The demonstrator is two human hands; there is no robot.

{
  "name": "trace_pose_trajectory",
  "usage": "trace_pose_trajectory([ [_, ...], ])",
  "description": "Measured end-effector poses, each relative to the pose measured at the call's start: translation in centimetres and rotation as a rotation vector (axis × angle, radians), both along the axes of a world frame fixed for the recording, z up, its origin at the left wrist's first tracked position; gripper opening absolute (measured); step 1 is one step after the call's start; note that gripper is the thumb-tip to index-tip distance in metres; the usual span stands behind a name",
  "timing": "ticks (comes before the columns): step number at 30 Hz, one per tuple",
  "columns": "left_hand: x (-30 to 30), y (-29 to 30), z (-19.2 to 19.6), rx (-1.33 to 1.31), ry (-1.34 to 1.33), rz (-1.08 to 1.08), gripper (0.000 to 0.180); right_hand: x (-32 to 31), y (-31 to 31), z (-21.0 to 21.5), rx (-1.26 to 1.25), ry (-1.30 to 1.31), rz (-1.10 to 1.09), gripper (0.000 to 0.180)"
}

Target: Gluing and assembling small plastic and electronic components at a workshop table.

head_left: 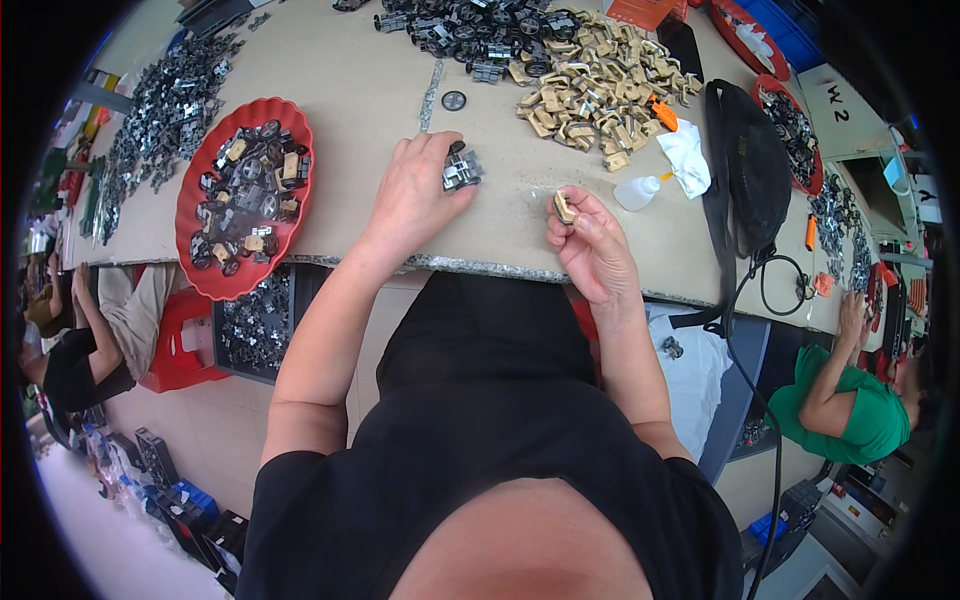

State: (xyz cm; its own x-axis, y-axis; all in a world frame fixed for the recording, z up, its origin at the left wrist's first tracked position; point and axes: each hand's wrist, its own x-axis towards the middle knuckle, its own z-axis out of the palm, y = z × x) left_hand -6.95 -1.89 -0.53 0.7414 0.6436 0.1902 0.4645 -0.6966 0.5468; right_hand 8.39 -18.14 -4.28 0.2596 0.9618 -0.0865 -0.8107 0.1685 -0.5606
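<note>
My left hand [412,190] is closed around a small grey toy car chassis [463,170] with black wheels, just above the table near its front edge. To the right, my right hand [598,248] pinches a beige plastic toy part [564,208] between thumb and fingers. The two pieces are apart. Beyond my hands lies a heap of similar beige parts [590,85], with a pile of grey chassis with black wheels [485,35] behind and left of it. A single black wheel [454,100] lies on the table between the heap and my left hand.
A red scalloped tray [190,230] holds assembled pieces at left, beside a heap of grey parts [170,105]. At right are a small white bottle [636,192], a white tissue [685,158], an orange tool [663,113] and a black bag [750,170] with a cable. People sit at both sides.
</note>
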Motion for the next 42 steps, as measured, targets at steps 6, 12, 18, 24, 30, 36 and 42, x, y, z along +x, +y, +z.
trace_pose_trajectory([
  [6,0.9,-1.7,-0.5,-0.016,-0.062,0.047,0.059,-1.1,1.2,1.2,-0.105,-0.002,-0.015,0.027],
  [12,0.3,-3.0,-1.7,0.041,-0.241,-0.098,0.054,-1.8,3.4,1.4,-0.122,0.044,-0.047,0.026],
  [18,-1.1,-2.5,-2.6,-0.463,-0.380,-0.148,0.027,-2.0,3.4,1.0,-0.096,0.023,-0.045,0.026],
  [24,-0.7,-2.2,-0.6,-0.939,-0.386,-0.112,0.030,-2.0,3.5,0.9,-0.088,-0.029,-0.025,0.025],
  [30,-0.7,-1.4,0.3,-0.812,-0.174,-0.232,0.035,-2.1,3.3,1.0,-0.073,-0.112,-0.001,0.028],
  [36,-1.3,-0.5,1.2,-0.799,-0.084,-0.322,0.034,-2.1,3.3,1.2,-0.030,-0.178,0.037,0.030],
  [42,-1.8,-0.6,0.8,-1.245,-0.325,-0.213,0.032,-2.3,3.4,1.3,-0.015,-0.193,0.019,0.032],
])
